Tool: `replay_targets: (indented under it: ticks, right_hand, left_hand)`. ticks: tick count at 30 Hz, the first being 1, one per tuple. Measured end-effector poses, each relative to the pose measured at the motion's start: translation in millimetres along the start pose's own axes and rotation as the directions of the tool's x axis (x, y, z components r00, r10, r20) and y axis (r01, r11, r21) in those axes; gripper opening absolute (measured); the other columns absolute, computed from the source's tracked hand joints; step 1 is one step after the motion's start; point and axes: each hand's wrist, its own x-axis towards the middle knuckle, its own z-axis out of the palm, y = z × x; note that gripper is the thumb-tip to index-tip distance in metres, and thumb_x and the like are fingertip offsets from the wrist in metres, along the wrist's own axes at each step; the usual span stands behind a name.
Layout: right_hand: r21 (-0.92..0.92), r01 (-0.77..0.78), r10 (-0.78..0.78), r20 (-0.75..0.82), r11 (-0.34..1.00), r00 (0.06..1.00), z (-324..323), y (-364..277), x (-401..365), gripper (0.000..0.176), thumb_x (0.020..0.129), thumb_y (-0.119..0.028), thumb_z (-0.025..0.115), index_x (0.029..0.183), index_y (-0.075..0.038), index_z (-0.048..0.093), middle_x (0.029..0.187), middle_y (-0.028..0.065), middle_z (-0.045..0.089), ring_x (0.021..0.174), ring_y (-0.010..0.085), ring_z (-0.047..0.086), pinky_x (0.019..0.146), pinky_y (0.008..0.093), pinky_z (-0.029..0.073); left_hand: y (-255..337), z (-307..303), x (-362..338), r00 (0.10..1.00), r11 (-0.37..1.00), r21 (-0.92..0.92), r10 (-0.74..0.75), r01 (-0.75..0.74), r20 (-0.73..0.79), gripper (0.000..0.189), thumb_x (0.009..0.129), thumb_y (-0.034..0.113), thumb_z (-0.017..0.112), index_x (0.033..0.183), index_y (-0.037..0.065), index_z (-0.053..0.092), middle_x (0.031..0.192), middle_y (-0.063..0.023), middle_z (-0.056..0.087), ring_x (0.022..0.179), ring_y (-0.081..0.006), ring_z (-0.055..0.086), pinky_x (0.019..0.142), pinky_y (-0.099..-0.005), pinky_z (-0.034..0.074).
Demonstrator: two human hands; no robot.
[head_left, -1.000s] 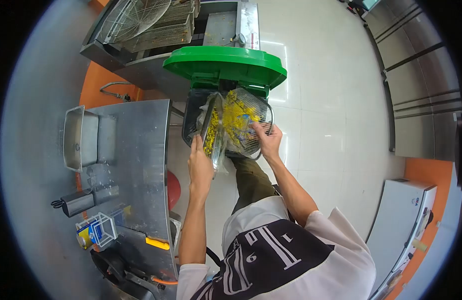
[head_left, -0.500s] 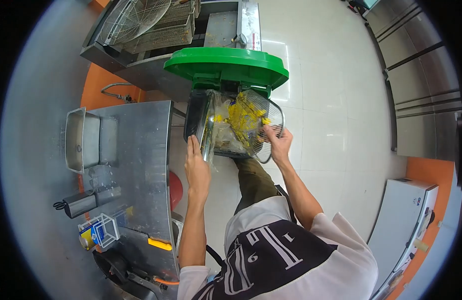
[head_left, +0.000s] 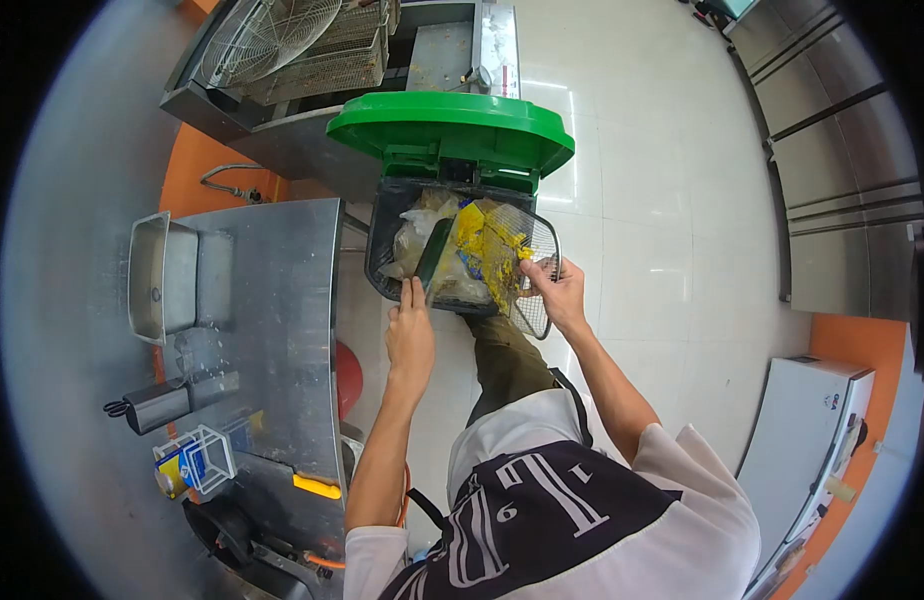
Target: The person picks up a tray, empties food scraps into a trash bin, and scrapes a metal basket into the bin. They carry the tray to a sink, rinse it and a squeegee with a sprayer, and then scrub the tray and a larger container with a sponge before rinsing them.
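My right hand grips the rim of a wire mesh basket, tilted over an open bin. Yellow food scraps cling to the mesh and lie at the bin's mouth. My left hand is closed on the near end of a flat, thin object with a dark, shiny face; its exact kind cannot be made out. That object slants over the bin beside the basket. Crumpled clear plastic fills part of the bin. The green lid stands raised behind it.
At the left is a steel table with a metal pan, a yellow-handled knife and a white wire rack. A fryer station with wire baskets stands behind the bin. A white refrigerator is at right.
The flat object in my left hand has tilted and shifted right, toward the basket, showing a dark face. More of the bin's contents shows. My right hand keeps the basket at nearly the same spot.
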Motion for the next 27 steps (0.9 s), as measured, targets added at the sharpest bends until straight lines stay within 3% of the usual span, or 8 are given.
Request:
replay_targets:
  ticks: [4, 6, 9, 13, 22, 24, 25, 27]
  right_hand:
    - [0.081, 0.007, -0.004, -0.038, 0.997, 0.999, 2.4, -1.1, 0.4, 0.034, 0.091, -0.019, 0.078, 0.071, -0.004, 0.055, 0.073, 0.006, 0.065, 0.062, 0.0094, 0.06, 0.053, 0.0269, 0.056]
    - [0.092, -0.008, 0.01, -0.022, 0.996, 1.0, 1.3, -3.7, -1.2, 0.032, 0.091, -0.019, 0.078, 0.074, -0.003, 0.057, 0.074, 0.0064, 0.066, 0.063, 0.0097, 0.061, 0.055, 0.0284, 0.06]
    - [0.006, -0.018, 0.018, -0.021, 1.0, 1.0, -4.2, -1.1, -3.1, 0.031, 0.092, -0.019, 0.077, 0.074, -0.003, 0.058, 0.077, 0.0082, 0.068, 0.065, 0.0103, 0.062, 0.056, 0.0289, 0.061]
    - [0.11, 0.007, -0.003, -0.034, 0.994, 0.999, -5.7, 0.1, -5.9, 0.027, 0.092, -0.017, 0.077, 0.079, 0.0, 0.061, 0.08, 0.0105, 0.07, 0.067, 0.0121, 0.065, 0.056, 0.0291, 0.06]
    - [0.089, 0.036, -0.033, -0.037, 0.995, 0.999, -7.2, -10.4, -7.2, 0.024, 0.092, -0.017, 0.077, 0.081, 0.0, 0.064, 0.076, 0.0078, 0.068, 0.063, 0.0098, 0.063, 0.055, 0.0279, 0.06]
    - [0.066, 0.033, -0.032, -0.012, 0.997, 0.999, -6.2, -19.5, -8.8, 0.024, 0.092, -0.016, 0.077, 0.08, 0.001, 0.064, 0.076, 0.0071, 0.068, 0.063, 0.0096, 0.063, 0.056, 0.0277, 0.06]
    - [0.046, 0.028, -0.029, 0.014, 0.999, 0.999, -3.2, -26.5, -11.0, 0.024, 0.091, -0.016, 0.078, 0.08, 0.001, 0.065, 0.075, 0.0065, 0.068, 0.062, 0.0093, 0.063, 0.056, 0.0276, 0.06]
    - [0.057, 0.025, -0.027, 0.04, 0.998, 0.999, 3.4, -35.6, -13.8, 0.023, 0.091, -0.015, 0.078, 0.08, 0.001, 0.065, 0.075, 0.0062, 0.068, 0.062, 0.0094, 0.062, 0.056, 0.0276, 0.06]
  left_hand:
    - [-3.5, -2.9, 3.1, 0.997, 0.998, -0.07, -0.002, -0.004, -0.082, 0.06, 0.084, -0.01, 0.052, 0.144, -0.009, 0.044, 0.149, -0.0251, 0.047, 0.101, -0.0453, 0.065, 0.086, -0.0484, 0.058]
    - [-0.8, -0.7, 5.5, 0.993, 0.99, -0.082, -0.107, 0.111, 0.044, 0.061, 0.086, -0.009, 0.048, 0.146, -0.006, 0.043, 0.15, -0.0262, 0.046, 0.116, -0.0477, 0.06, 0.099, -0.0506, 0.051]
    - [-3.4, -10.1, 10.8, 0.997, 0.989, -0.125, -0.075, 0.074, 0.004, 0.058, 0.086, -0.009, 0.051, 0.143, -0.011, 0.043, 0.149, -0.0254, 0.047, 0.105, -0.0473, 0.064, 0.09, -0.0492, 0.056]
    - [-10.6, 3.8, 7.5, 0.997, 0.997, -0.077, 0.0, -0.005, -0.072, 0.057, 0.086, -0.01, 0.049, 0.143, -0.011, 0.044, 0.149, -0.0259, 0.047, 0.107, -0.0484, 0.065, 0.091, -0.0505, 0.055]
    - [-37.3, 6.9, 7.6, 0.985, 0.926, -0.36, -0.15, 0.109, -0.087, 0.052, 0.087, -0.007, 0.049, 0.139, -0.008, 0.052, 0.128, -0.0329, 0.061, 0.113, -0.0491, 0.062, 0.095, -0.0485, 0.052]
    - [-45.3, -2.4, 1.2, 0.957, 0.756, -0.606, -0.288, 0.247, 0.031, 0.048, 0.086, -0.008, 0.047, 0.133, -0.007, 0.057, 0.118, -0.0301, 0.068, 0.106, -0.0457, 0.067, 0.093, -0.0453, 0.052]
    - [-61.5, 10.3, -5.2, 0.956, 0.756, -0.605, -0.29, 0.249, 0.031, 0.048, 0.086, -0.008, 0.047, 0.133, -0.007, 0.057, 0.118, -0.0301, 0.068, 0.106, -0.0457, 0.067, 0.093, -0.0453, 0.052]
    - [-86.7, 35.5, -14.9, 0.944, 0.559, -0.796, -0.327, 0.233, 0.047, 0.048, 0.084, -0.01, 0.043, 0.128, -0.005, 0.061, 0.101, -0.0208, 0.073, 0.093, -0.0321, 0.071, 0.082, -0.0394, 0.055]
